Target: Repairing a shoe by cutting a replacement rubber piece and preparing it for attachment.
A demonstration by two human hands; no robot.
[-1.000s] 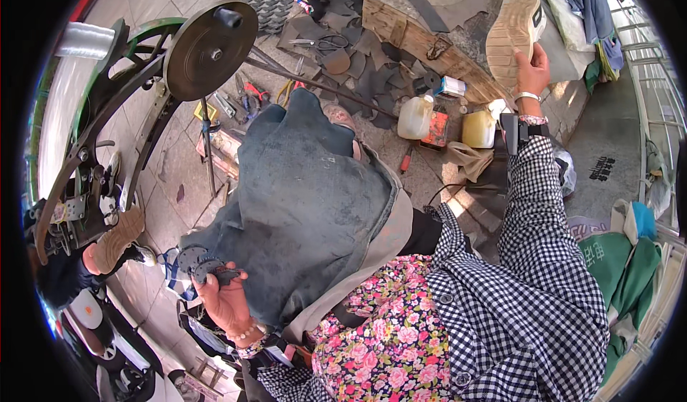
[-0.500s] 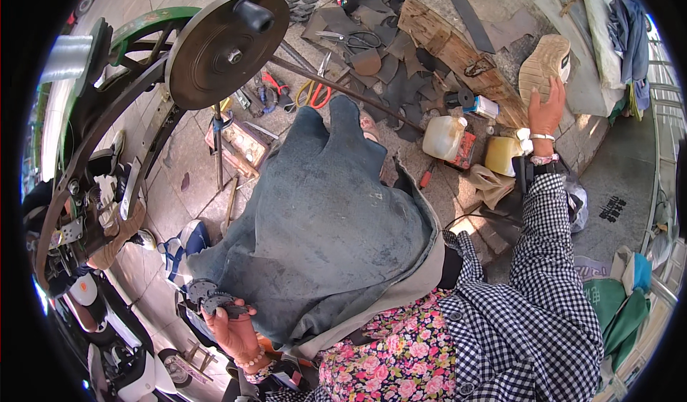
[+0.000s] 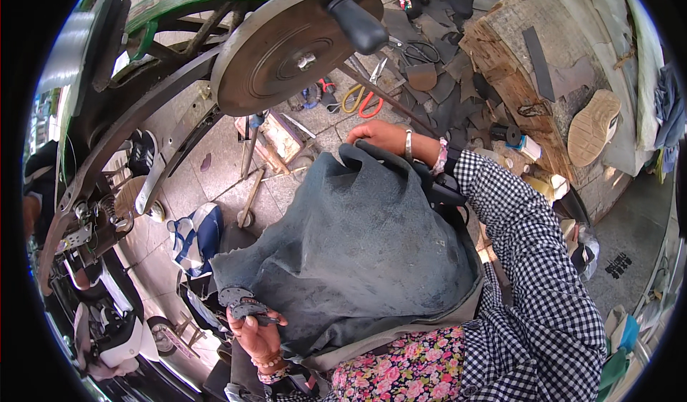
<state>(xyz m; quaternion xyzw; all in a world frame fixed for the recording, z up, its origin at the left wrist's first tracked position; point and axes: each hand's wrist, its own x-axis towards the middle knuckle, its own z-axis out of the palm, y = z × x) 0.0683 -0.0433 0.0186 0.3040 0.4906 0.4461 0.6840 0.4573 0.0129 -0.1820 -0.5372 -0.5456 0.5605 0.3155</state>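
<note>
My left hand (image 3: 256,336) grips dark curved rubber pieces (image 3: 247,306) with small holes along them, thumb pressed on top. A worn blue-grey leather apron (image 3: 358,237) covers my lap beside it. At the apron's far edge, my right hand (image 3: 381,138) reaches over my knee. Its fingers bend down and are partly hidden behind the bunched leather, so what they hold does not show. Just beyond lie scissors with red and yellow handles (image 3: 370,105). A tan shoe (image 3: 594,128) rests sole up at the right, away from both hands.
A hand-cranked machine's wheel (image 3: 293,55) with a black crank handle (image 3: 358,25) stands at left. Dark leather scraps (image 3: 458,65) and black-handled scissors (image 3: 415,51) cover the ground ahead. A wooden block (image 3: 501,73) sits at right; blue-white sandals (image 3: 195,239) lie at left.
My right hand has left the shoe and swung left to the apron's far edge. The view has shifted leftward. The left hand keeps the rubber pieces.
</note>
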